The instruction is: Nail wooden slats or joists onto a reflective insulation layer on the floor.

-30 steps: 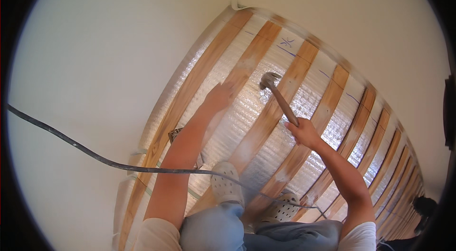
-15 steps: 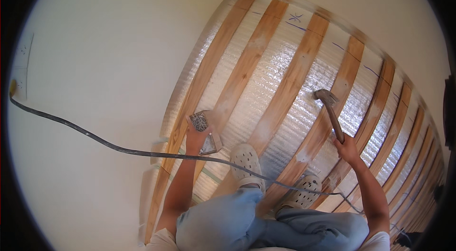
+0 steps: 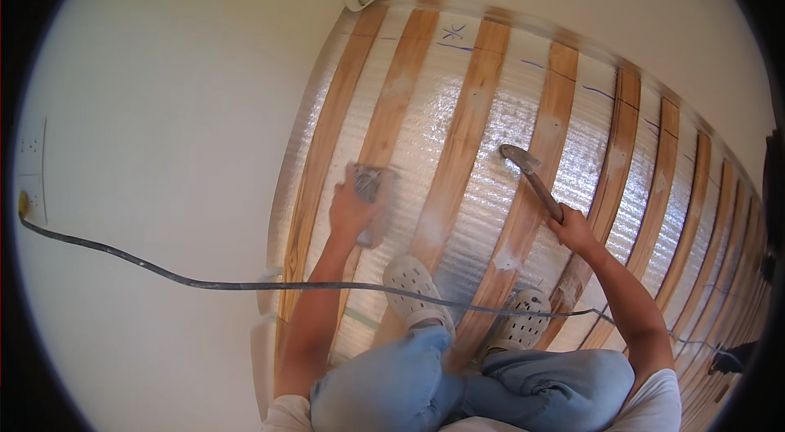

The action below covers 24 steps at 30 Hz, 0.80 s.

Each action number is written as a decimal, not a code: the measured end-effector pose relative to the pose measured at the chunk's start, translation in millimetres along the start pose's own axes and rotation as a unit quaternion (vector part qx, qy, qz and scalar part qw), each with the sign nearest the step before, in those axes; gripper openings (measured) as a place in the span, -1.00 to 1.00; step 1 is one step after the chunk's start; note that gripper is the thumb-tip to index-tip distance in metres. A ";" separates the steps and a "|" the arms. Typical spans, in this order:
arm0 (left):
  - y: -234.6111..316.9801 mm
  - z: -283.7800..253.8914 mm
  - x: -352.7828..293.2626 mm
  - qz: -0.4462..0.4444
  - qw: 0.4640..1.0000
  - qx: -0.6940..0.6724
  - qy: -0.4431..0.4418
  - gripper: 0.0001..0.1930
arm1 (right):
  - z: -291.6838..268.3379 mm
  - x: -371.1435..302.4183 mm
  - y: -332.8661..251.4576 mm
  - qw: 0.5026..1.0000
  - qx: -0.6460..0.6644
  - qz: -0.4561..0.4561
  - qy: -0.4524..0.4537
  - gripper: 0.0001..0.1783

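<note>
My left hand [image 3: 353, 210] is closed on a small open box [image 3: 378, 223] with a heap of thin metal nails at its far end. Motion smears the box and fingers a little. It is held over the second wooden batten from the left. In my right hand [image 3: 572, 230] is a claw hammer [image 3: 541, 188], gripped by its handle. Its head points away from me and to the left, above the silvery sheet [image 3: 515, 117] between two battens. Whether the head touches the sheet, I cannot tell.
Long wooden battens [image 3: 468, 134] run in rows over the foil sheeting. A dark cable [image 3: 245, 286] stretches from a wall socket [image 3: 33, 166] across in front of my legs. My feet in pale perforated clogs [image 3: 527, 317] rest on the floor. A white wall [image 3: 163, 146] stands left.
My left hand has carried the box of nails forward, away from my foot. The hammer has tilted further to the left. The whole view has turned slightly, shifting the battens leftward.
</note>
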<state>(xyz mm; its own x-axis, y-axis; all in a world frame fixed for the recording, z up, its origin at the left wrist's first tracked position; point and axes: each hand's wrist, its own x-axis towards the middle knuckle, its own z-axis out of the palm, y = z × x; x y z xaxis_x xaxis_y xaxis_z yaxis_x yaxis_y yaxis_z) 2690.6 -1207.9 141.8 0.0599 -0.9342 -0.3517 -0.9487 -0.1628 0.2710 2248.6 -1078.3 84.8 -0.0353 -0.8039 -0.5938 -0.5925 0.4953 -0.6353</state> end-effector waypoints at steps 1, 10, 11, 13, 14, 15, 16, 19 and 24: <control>17.6 1.9 14.7 0.016 1.000 0.018 -0.008 0.12 | 0.1 1.2 -0.4 1.000 0.001 0.001 0.002 -0.73; 87.2 31.3 77.4 0.100 0.990 0.083 0.051 0.03 | 1.3 -1.2 1.7 0.999 0.040 -0.007 0.015 -0.69; 73.5 27.7 84.0 0.124 0.991 -0.019 0.048 -0.15 | 2.2 -0.2 0.7 1.000 0.020 -0.012 0.017 -0.69; 54.4 16.0 88.4 0.148 0.981 -0.118 0.038 -0.32 | 1.9 -0.4 1.2 1.000 0.005 -0.011 0.019 -0.69; 45.6 8.1 86.5 0.177 0.975 -0.109 0.072 -0.51 | 0.4 -0.9 0.9 1.000 0.014 -0.002 0.012 -0.69; 40.6 2.3 81.5 0.205 0.968 -0.101 0.106 -0.69 | -0.2 -0.6 0.0 1.000 0.023 0.007 0.003 -0.68; 41.9 1.3 74.3 0.206 0.968 -0.100 0.101 -0.69 | -2.1 -1.5 0.4 1.000 0.025 0.011 0.003 -0.68; 37.4 6.3 50.6 0.262 0.956 -0.091 0.095 -0.87 | -3.9 -1.0 2.8 0.999 0.034 0.022 -0.001 -0.67; 35.7 30.9 30.6 0.322 0.939 0.042 0.113 -0.87 | -2.6 0.1 1.8 0.999 0.042 0.014 0.012 -0.69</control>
<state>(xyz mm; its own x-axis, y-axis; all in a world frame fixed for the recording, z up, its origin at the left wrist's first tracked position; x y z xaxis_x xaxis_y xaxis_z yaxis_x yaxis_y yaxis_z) 2648.9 -1232.5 113.0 -0.4793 -0.8754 0.0636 -0.8310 0.4759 0.2879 2245.4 -1078.3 84.9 -0.0702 -0.7969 -0.6001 -0.5206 0.5424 -0.6594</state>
